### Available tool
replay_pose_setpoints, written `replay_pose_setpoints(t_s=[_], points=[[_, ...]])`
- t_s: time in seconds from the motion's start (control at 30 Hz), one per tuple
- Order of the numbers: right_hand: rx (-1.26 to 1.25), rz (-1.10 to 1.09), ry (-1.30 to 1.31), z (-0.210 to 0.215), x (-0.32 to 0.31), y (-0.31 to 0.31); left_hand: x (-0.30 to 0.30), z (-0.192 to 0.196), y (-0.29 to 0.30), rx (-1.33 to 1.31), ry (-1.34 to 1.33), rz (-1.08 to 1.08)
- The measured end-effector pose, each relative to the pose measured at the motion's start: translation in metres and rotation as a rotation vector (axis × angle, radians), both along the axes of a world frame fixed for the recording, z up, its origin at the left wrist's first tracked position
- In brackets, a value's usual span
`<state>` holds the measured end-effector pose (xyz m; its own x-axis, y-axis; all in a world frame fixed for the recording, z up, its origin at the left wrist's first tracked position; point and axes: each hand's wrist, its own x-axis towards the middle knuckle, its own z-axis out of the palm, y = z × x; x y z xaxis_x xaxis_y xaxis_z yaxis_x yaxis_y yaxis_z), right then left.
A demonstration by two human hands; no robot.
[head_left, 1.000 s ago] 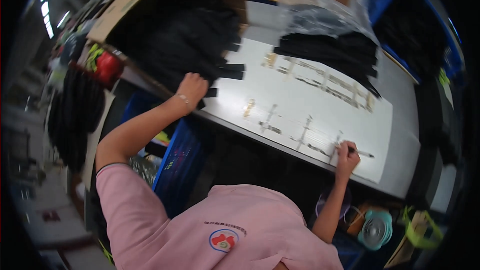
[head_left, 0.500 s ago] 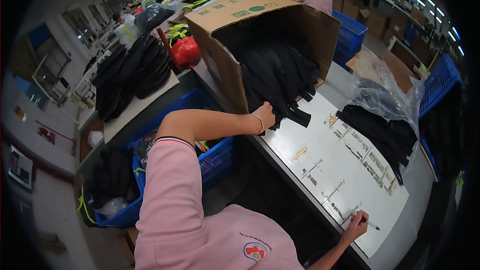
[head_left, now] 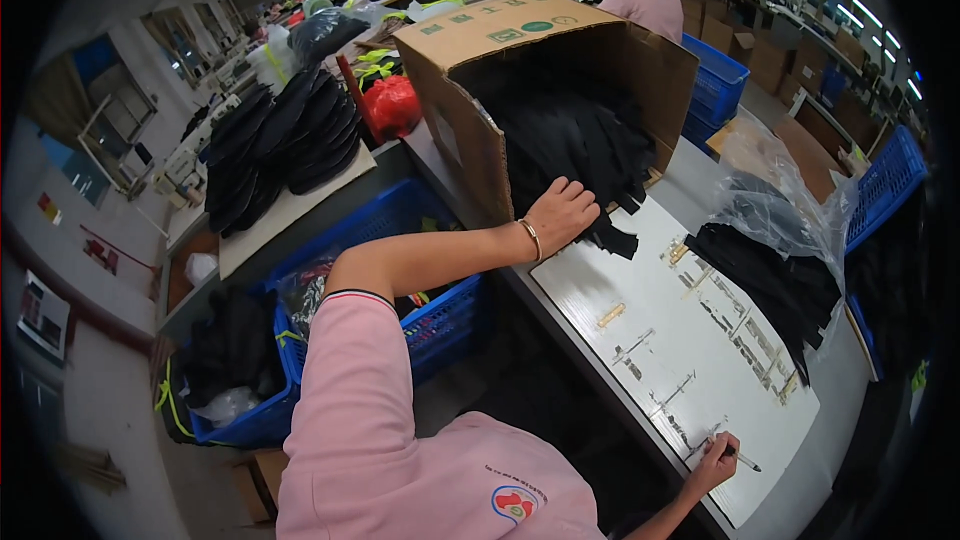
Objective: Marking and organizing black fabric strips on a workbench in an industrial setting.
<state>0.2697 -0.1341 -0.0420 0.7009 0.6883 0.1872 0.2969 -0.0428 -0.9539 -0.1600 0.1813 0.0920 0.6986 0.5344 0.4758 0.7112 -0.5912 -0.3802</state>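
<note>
My left hand (head_left: 562, 214) reaches across to the mouth of a tipped cardboard box (head_left: 475, 30). Its fingers lie slightly apart over the black fabric strips (head_left: 585, 145) that fill the box and spill out of it; the thumb is hidden. At the lower right, my right hand (head_left: 717, 462) grips a dark pen (head_left: 746, 461) just above a white board (head_left: 640, 420) with worn marks and drawn lines. Farther along the board lies another bundle of black strips (head_left: 765, 275), partly under clear plastic (head_left: 790, 190).
Left of the table stand blue crates (head_left: 440, 318) with bags and dark cloth. Black padded pieces (head_left: 290, 140) are stacked on a side table beside a red bag (head_left: 391, 106). Another blue crate (head_left: 890, 185) leans at the right. A person in pink (head_left: 650, 2) sits beyond the box.
My left hand has shifted from the box's near edge up and right over the strips, its fingers loosening and spreading. My right hand stays almost in place with the pen. The view has shifted slightly.
</note>
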Motion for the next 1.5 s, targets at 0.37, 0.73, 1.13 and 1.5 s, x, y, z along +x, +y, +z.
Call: replay_pose_setpoints(t_s=[0.37,0.73,1.13,1.5], points=[[0.043,-0.007,-0.004,0.004,-0.005,0.003,0.016,-0.058,0.011,-0.046,0.308,0.110],[0.058,-0.015,0.060,-0.002,-0.003,0.005,0.022,-0.063,0.026,-0.126,0.155,-0.047],[0.009,0.013,0.053,0.004,-0.002,0.002,0.013,-0.064,0.001,-0.624,0.003,-0.033],[0.009,-0.008,-0.017,-0.001,-0.002,0.005,0.004,-0.064,-0.032,-0.752,-0.200,-0.104]])
